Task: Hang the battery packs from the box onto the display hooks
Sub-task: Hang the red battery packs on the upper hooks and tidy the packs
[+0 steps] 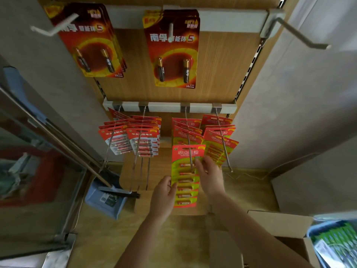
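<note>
A red and green battery pack [185,176] hangs at the front of the third lower hook [190,151], the hook rod passing through its top slot. My left hand [163,198] holds the pack's lower left edge with curled fingers. My right hand [209,174] pinches its upper right edge beside the hook's tip. More red and green packs [186,130] hang behind it on the same hook. The cardboard box [278,227] stands open at the lower right.
Red packs [144,141] fill the two left lower hooks and red and green ones [220,136] the right hook. Larger red cards [172,49] hang on the upper row; an empty hook [303,34] juts out at the upper right. A blue dustpan [105,202] lies on the floor.
</note>
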`<move>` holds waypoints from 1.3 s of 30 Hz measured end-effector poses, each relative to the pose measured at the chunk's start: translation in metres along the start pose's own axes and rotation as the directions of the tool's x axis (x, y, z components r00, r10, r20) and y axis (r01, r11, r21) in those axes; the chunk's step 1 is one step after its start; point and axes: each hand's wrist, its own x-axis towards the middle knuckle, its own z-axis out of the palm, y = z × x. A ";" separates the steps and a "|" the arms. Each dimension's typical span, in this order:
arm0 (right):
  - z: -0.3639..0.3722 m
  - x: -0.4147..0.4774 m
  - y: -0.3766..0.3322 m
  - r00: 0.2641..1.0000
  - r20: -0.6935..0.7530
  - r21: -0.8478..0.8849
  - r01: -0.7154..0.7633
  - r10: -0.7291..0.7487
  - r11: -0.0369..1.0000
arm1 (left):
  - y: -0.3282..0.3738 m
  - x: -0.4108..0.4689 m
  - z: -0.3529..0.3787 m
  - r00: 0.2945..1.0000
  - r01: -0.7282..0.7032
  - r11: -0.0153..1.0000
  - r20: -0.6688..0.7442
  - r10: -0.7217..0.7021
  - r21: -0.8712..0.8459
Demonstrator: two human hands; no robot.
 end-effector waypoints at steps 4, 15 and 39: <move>0.004 0.022 -0.006 1.000 -0.006 -0.056 -0.005 0.004 0.998 | 0.013 0.032 -0.003 1.000 0.014 0.990 -0.009 -0.013 0.141; 0.019 0.017 -0.003 0.984 -0.173 -0.012 -0.045 0.042 0.999 | 0.016 0.054 -0.005 0.994 0.080 0.934 0.038 -0.100 0.348; -0.258 -0.185 0.343 0.882 0.047 -0.444 -0.402 0.470 0.800 | -0.022 -0.173 0.337 0.883 0.050 0.889 0.396 -0.253 0.456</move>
